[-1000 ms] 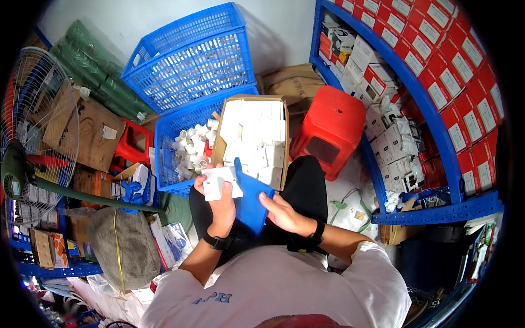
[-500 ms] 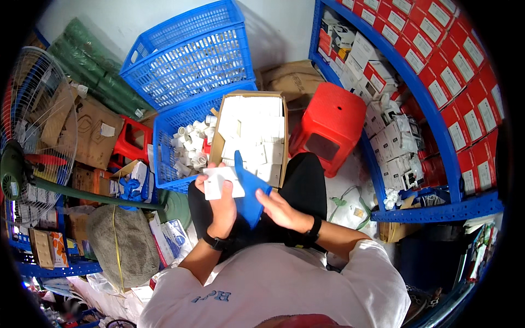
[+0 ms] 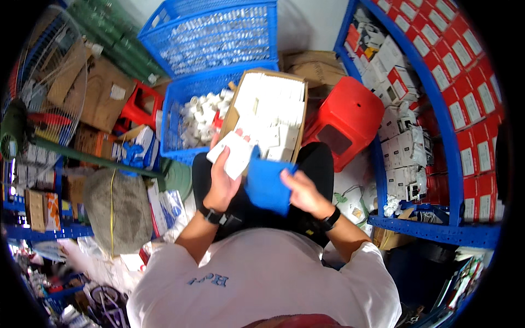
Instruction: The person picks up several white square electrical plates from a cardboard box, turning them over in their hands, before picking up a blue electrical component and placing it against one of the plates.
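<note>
My left hand (image 3: 220, 183) grips a flat white square plate (image 3: 236, 155), thumb on its face and fingers around the far edge. The plate tilts in front of an open cardboard box (image 3: 231, 121). My right hand (image 3: 304, 192) pinches a blue cloth (image 3: 267, 188) at its right side. The cloth hangs spread out above my lap, its left edge close to the plate. White square pieces (image 3: 268, 101) fill the box in rows. Whether plate and cloth touch, I cannot tell.
A blue crate (image 3: 173, 106) of white pipe fittings (image 3: 203, 117) stands left of the box; a taller blue crate (image 3: 221, 41) is behind. Red stools (image 3: 350, 117) flank them. Blue shelving (image 3: 456, 180) with red boxes lines the right; a fan (image 3: 13, 128) is left.
The blue cloth has gone from a narrow folded shape to a wider spread one, and my right hand has moved right. The white plate is turned more steeply. The whole view has shifted.
</note>
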Demonstrator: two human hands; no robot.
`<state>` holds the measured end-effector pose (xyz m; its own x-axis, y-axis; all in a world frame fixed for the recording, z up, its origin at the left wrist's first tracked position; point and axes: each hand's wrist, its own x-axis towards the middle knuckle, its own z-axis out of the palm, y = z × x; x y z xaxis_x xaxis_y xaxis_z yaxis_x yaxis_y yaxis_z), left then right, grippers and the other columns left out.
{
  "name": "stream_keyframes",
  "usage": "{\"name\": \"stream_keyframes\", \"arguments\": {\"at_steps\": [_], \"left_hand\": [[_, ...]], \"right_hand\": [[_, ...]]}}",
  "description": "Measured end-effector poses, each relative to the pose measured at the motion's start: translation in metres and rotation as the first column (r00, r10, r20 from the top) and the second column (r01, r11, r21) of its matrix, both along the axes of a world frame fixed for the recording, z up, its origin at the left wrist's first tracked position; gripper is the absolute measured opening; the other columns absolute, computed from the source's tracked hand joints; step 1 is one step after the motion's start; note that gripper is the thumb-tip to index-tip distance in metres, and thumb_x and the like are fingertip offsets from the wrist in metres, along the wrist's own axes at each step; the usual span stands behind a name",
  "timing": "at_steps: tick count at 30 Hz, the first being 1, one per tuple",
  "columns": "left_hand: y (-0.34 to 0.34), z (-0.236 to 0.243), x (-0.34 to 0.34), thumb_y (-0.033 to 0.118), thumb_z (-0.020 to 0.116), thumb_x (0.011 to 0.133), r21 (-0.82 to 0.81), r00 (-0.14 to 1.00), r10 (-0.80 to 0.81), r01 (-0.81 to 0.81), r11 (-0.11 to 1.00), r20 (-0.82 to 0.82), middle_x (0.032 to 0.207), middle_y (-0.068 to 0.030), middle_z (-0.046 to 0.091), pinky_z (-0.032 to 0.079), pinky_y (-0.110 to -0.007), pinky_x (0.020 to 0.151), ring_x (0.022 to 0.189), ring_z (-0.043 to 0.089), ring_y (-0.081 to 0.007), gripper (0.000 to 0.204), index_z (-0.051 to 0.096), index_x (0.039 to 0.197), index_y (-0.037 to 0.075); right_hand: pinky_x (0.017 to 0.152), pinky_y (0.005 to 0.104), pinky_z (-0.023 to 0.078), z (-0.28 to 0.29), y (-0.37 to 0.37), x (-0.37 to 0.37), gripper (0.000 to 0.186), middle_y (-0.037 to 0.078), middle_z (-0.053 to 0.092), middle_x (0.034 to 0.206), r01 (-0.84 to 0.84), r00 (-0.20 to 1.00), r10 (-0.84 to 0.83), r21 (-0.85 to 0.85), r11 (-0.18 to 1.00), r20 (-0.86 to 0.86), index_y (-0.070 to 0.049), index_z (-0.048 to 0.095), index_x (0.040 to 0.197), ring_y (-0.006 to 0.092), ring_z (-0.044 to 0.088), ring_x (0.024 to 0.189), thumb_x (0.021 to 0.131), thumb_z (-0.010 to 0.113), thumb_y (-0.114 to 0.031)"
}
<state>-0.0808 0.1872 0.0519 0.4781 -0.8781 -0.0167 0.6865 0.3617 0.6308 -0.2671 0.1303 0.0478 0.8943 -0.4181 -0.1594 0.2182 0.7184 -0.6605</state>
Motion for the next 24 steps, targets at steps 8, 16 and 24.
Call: {"name": "stream_keyframes", "arguments": {"at_steps": [8, 16, 24], "left_hand": [[0.011, 0.011, 0.009, 0.025, 0.051, 0.083, -0.079, 0.935, -0.354, 0.352, 0.933, -0.019, 0.139, -0.0187, 0.032, 0.026, -0.043, 0.106, 0.126, 0.036, -0.0313, 0.060, 0.031, 0.135, 0.001], [0.016, 0.008, -0.003, 0.029, 0.044, 0.086, -0.002, 0.929, -0.360, 0.362, 0.932, -0.083, 0.130, -0.0161, 0.044, 0.035, -0.040, 0.101, 0.119, 0.045, -0.0282, 0.058, 0.032, 0.134, 0.000], [0.019, -0.001, 0.004, 0.027, 0.044, 0.085, 0.055, 0.948, -0.318, 0.319, 0.946, -0.030, 0.126, -0.0160, 0.047, 0.037, -0.039, 0.099, 0.116, 0.047, -0.0274, 0.054, 0.036, 0.131, -0.001]], "right_hand": [[0.094, 0.0352, 0.041, 0.029, -0.021, -0.007, 0.048, 0.015, 0.053, 0.119, 0.407, 0.913, -0.406, -0.138, 0.903, 0.038, 0.006, 0.040, 0.125, 0.0214, 0.053, 0.108, 0.096, 0.038, -0.032], [0.090, 0.0237, 0.037, 0.022, 0.004, 0.025, 0.044, 0.004, 0.052, 0.114, 0.180, 0.979, -0.202, -0.452, 0.874, 0.000, 0.005, 0.043, 0.126, 0.0094, 0.046, 0.102, 0.097, 0.039, -0.029], [0.084, 0.0234, 0.039, 0.023, 0.008, -0.003, 0.042, 0.003, 0.055, 0.106, 0.060, 0.995, -0.089, -0.433, 0.900, -0.045, 0.005, 0.044, 0.124, 0.0090, 0.049, 0.092, 0.097, 0.040, -0.027]]}}
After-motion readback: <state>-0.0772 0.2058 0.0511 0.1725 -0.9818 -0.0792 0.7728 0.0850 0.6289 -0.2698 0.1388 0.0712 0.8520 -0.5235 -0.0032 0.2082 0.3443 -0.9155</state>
